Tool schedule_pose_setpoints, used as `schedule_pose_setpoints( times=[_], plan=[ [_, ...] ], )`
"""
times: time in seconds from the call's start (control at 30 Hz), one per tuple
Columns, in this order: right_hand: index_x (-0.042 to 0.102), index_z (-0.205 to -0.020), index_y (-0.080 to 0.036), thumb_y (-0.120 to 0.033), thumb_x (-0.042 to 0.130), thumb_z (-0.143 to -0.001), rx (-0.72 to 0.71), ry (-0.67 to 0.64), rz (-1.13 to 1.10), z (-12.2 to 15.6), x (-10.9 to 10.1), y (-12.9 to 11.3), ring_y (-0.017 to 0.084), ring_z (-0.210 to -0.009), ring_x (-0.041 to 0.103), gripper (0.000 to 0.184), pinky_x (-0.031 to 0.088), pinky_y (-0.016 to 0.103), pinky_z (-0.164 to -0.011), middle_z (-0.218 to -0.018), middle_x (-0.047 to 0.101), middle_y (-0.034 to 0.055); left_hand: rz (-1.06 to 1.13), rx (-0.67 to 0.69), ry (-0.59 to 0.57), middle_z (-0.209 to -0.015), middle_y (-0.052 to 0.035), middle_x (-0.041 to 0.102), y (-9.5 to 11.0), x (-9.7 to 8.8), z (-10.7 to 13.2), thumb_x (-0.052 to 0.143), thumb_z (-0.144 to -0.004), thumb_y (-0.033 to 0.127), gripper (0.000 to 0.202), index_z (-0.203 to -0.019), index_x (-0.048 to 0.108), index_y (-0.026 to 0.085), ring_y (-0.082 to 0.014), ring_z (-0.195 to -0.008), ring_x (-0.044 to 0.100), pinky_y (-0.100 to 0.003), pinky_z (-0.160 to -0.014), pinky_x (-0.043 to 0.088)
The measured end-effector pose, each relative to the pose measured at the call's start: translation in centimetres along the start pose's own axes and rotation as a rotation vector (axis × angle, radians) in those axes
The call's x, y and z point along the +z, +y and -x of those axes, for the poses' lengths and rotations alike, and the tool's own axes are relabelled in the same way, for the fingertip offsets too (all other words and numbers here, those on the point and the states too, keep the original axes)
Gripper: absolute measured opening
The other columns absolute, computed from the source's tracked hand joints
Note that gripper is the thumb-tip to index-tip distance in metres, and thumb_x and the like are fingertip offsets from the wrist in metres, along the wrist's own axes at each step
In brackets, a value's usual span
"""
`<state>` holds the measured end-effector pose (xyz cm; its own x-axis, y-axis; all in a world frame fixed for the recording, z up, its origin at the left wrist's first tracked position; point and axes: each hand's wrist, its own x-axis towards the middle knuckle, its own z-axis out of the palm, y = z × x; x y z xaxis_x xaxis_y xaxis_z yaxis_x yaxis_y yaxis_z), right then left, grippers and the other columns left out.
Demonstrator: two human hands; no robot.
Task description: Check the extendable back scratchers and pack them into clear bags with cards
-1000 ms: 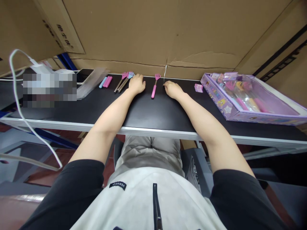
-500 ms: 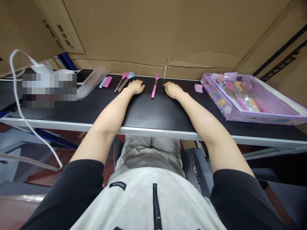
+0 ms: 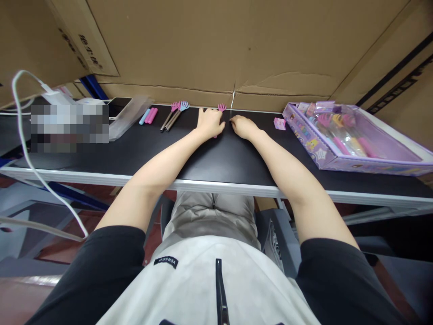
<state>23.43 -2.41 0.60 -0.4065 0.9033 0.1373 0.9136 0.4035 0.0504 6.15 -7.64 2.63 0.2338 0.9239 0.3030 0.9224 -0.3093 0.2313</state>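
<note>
My left hand point(image 3: 210, 124) lies over a pink back scratcher point(image 3: 222, 107), its thumb apart from the other fingers. Only the scratcher's claw head and a bit of its handle end show past the hand. To the right, my right hand point(image 3: 244, 127) rests on the black table with curled fingers; their tips are partly hidden, so what they hold, if anything, is unclear. Left of my hands lie a pink-headed scratcher point(image 3: 168, 118) and a blue-headed scratcher point(image 3: 177, 117) with bare metal rods, close together. Beyond them are a blue handle point(image 3: 145, 117) and two pink handles point(image 3: 151, 116).
A purple display box point(image 3: 324, 159) with several wrapped scratchers stands at the right. Near it lies a small pink packet point(image 3: 279, 123). At the left are clear plastic bags point(image 3: 130, 119), a phone point(image 3: 119, 107) and a white cable point(image 3: 25, 149). Cardboard point(image 3: 216, 49) walls the back edge.
My left hand has moved right from beside the metal-rod scratchers onto the middle pink back scratcher, covering most of it. My right hand has stayed in place.
</note>
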Motion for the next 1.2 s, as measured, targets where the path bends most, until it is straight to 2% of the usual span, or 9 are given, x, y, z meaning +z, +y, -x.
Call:
schedule_pose_setpoints(
  times=[0.1, 0.17, 0.37, 0.5, 0.7, 0.9, 1.07, 1.2],
  plan=[
    [0.069, -0.152, -0.007, -0.014, 0.035, -0.110, 0.005, -0.011, 0.002, 0.2, -0.3, -0.2, 0.037, -0.142, 0.067, 0.054, 0.055, 0.049, -0.117, -0.159, 0.065, 0.0241, -0.034, -0.044, -0.041, -0.158, -0.0247, 0.064, 0.5, 0.3, 0.3, 0.059, -0.100, 0.029, 0.053, -0.150, 0.064, 0.012, -0.0444, -0.152, 0.053, -0.063, -0.129, 0.035],
    [0.069, -0.152, -0.008, -0.014, 0.035, -0.110, 0.000, -0.017, 0.000, 0.3, -0.5, -0.4, 0.038, -0.142, 0.067, 0.054, 0.055, 0.050, -0.117, -0.160, 0.065, 0.0240, -0.047, -0.076, -0.079, -0.163, -0.0257, 0.061, 0.3, 0.4, 0.2, 0.057, -0.101, 0.029, 0.056, -0.153, 0.061, 0.011, -0.0436, -0.153, 0.053, -0.062, -0.129, 0.036],
    [0.067, -0.153, -0.005, -0.014, 0.033, -0.111, 0.018, -0.040, 0.002, 0.6, -0.9, -0.7, 0.037, -0.147, 0.065, 0.054, 0.052, 0.047, -0.119, -0.164, 0.061, 0.0249, -0.079, -0.068, -0.195, -0.158, -0.0201, 0.069, -1.4, 0.4, -0.6, 0.047, -0.107, 0.034, 0.049, -0.147, 0.071, 0.019, -0.0419, -0.150, 0.059, -0.070, -0.129, 0.036],
    [0.067, -0.153, -0.006, -0.014, 0.033, -0.112, 0.025, -0.041, 0.005, 0.7, -1.0, -0.8, 0.036, -0.146, 0.065, 0.054, 0.053, 0.046, -0.119, -0.165, 0.061, 0.0238, -0.081, -0.065, -0.156, -0.147, -0.0190, 0.076, -2.1, 0.3, -0.9, 0.046, -0.109, 0.031, 0.045, -0.136, 0.079, 0.019, -0.0399, -0.142, 0.066, -0.067, -0.128, 0.039],
    [0.066, -0.155, -0.007, -0.014, 0.036, -0.112, 0.026, -0.053, -0.009, 0.8, -1.3, -0.9, 0.036, -0.148, 0.064, 0.053, 0.053, 0.046, -0.120, -0.165, 0.061, 0.0233, -0.107, -0.111, -0.116, -0.142, -0.0200, 0.078, -3.0, 0.2, -1.1, 0.054, -0.108, 0.028, 0.039, -0.133, 0.081, 0.015, -0.0367, -0.139, 0.069, -0.046, -0.118, 0.053],
    [0.070, -0.151, -0.005, -0.014, 0.036, -0.112, 0.042, -0.045, 0.041, 1.3, -1.9, -1.3, 0.040, -0.143, 0.068, 0.052, 0.056, 0.050, -0.115, -0.159, 0.065, 0.0260, -0.091, -0.104, -0.088, -0.145, -0.0240, 0.075, -3.8, 0.5, -1.4, 0.054, -0.110, 0.022, 0.037, -0.134, 0.080, 0.011, -0.0377, -0.141, 0.069, -0.045, -0.117, 0.054],
    [0.078, -0.141, -0.009, -0.014, 0.041, -0.109, 0.058, 0.030, 0.051, 1.5, -2.1, -1.5, 0.042, -0.135, 0.071, 0.049, 0.056, 0.052, -0.111, -0.147, 0.073, 0.0249, -0.066, -0.127, -0.079, -0.148, -0.0243, 0.073, -5.0, 0.8, -2.0, 0.057, -0.107, 0.013, 0.035, -0.136, 0.076, 0.008, -0.0373, -0.143, 0.067, -0.043, -0.118, 0.052],
    [0.081, -0.133, -0.006, -0.015, 0.046, -0.109, 0.108, 0.104, -0.005, 1.2, -2.0, -1.0, 0.044, -0.131, 0.071, 0.043, 0.053, 0.052, -0.110, -0.137, 0.077, 0.0281, -0.051, -0.136, -0.061, -0.144, -0.0251, 0.073, -6.7, 1.2, -2.7, 0.056, -0.105, 0.009, 0.036, -0.136, 0.073, 0.007, -0.0382, -0.142, 0.067, -0.045, -0.119, 0.051]
  ],
)
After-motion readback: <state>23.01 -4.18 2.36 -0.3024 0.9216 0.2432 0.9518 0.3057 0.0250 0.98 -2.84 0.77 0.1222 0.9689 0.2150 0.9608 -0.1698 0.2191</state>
